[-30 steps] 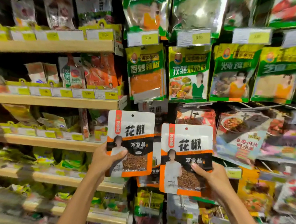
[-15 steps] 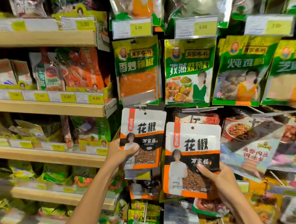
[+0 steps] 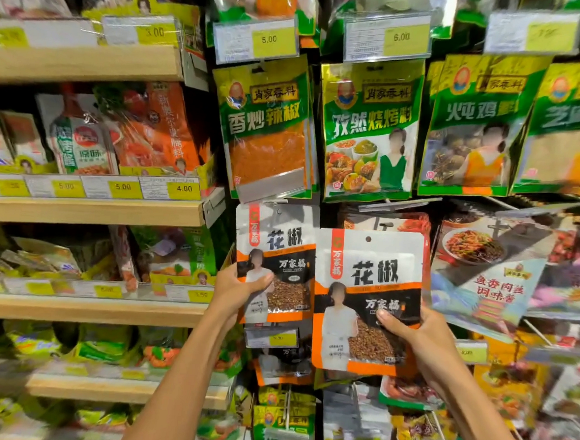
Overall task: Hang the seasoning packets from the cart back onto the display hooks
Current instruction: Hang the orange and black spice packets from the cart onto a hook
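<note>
We face the display wall point(image 3: 370, 129) of hanging seasonings with two peppercorn packets in hand and neither plainly on a hook, so we judge the hanging itself is not yet done. The left packet point(image 3: 279, 253) is up against the display, and the right packet point(image 3: 369, 287) overlaps it, nearer us. Our left hand point(image 3: 239, 288) and right hand point(image 3: 414, 335) each pinch a lower outer edge, thumb on the front and fingers hidden behind.

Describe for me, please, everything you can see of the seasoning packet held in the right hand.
The right-hand packet is a flat, glossy pouch: white top with a round hang hole, red vertical label, bold black characters, an orange-edged black band and a window showing brown peppercorns. It is upright, facing the camera. The right hand grips its lower right edge, thumb on the front. Its left edge overlaps the other packet.
</note>
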A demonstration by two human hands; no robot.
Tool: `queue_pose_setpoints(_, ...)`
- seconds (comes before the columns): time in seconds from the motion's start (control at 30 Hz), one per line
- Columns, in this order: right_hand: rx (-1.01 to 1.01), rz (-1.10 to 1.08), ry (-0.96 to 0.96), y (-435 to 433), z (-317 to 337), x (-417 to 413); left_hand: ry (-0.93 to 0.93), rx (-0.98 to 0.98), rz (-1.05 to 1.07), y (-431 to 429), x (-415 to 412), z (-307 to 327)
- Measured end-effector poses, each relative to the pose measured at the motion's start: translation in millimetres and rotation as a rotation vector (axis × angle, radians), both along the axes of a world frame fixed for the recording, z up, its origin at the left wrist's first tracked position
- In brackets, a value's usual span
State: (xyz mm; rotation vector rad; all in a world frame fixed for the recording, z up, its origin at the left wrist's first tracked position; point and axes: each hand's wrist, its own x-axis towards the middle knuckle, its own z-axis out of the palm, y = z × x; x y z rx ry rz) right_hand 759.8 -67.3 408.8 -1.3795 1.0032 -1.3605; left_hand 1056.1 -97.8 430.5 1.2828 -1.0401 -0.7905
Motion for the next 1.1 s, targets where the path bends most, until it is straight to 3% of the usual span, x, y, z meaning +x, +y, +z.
queue_pose_setpoints(0.33,0.012,0.022,-0.021,11.7,-1.0,17.2,-0.019,0.082,0.047,-24.2,-9.4,8.1)
queue_pose_setpoints(0.43,0.027,0.036,-0.025,10.3,-1.6,22.1,-0.218,0.090,0.073,-11.0,-9.3,11.4)
queue_pose_setpoints(0.5,0.036,0.060,-0.038,8.4,-1.2,29.3,-0.448,0.027,0.122,11.7,-6.2,10.8)
queue_pose_setpoints(0.6,0.048,0.101,-0.037,1.7,2.3,48.8,-0.799,-0.260,0.306,49.1,5.6,19.1)
queue_pose_setpoints(0.73,0.038,0.128,0.017,-12.8,12.3,83.3,-1.072,-0.636,0.637,69.5,38.8,55.3)
queue_pose_setpoints(0.83,0.052,0.136,0.014,-22.5,19.5,105.5,-1.215,-0.664,0.748,61.7,69.6,74.9)
queue_pose_setpoints(1.1,0.059,0.112,-0.026,-40.8,35.0,129.2,-1.410,-0.602,0.681,22.8,110.3,67.9)
